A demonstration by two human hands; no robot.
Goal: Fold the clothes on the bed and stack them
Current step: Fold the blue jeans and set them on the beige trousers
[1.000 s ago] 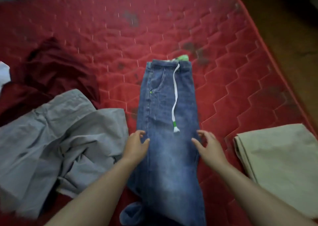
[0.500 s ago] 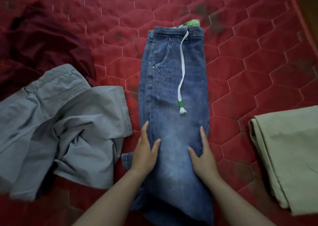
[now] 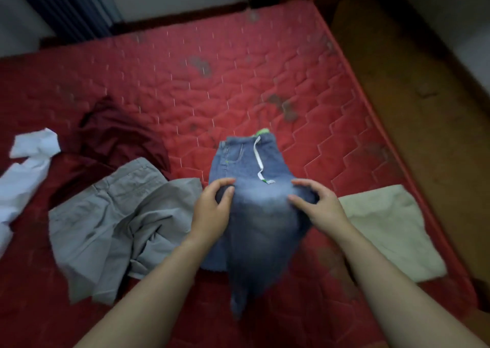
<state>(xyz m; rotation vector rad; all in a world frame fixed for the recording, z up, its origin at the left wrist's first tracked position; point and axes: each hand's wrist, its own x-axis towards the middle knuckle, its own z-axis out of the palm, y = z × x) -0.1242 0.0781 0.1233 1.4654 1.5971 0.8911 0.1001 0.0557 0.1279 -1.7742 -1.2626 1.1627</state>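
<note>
Blue jeans (image 3: 246, 162) with a white drawstring lie lengthwise in the middle of the red bed (image 3: 265, 77), waistband at the far end. My left hand (image 3: 212, 209) grips the left edge of the jeans at mid-length and my right hand (image 3: 318, 207) grips the right edge. The gripped part is lifted and bulges up; the leg ends hang toward me, blurred. A folded beige garment (image 3: 389, 231) lies flat to the right. Crumpled grey trousers (image 3: 111, 223) lie to the left.
A dark red garment (image 3: 119, 138) lies behind the grey trousers, and a white garment (image 3: 23, 170) sits at the far left. The bed's right edge (image 3: 371, 109) borders a brown floor (image 3: 424, 69). A wall and dark curtain stand beyond the bed.
My hands went from lying flat on the jeans to gripping both edges and lifting the middle. The view has pulled back and shows more of the bed.
</note>
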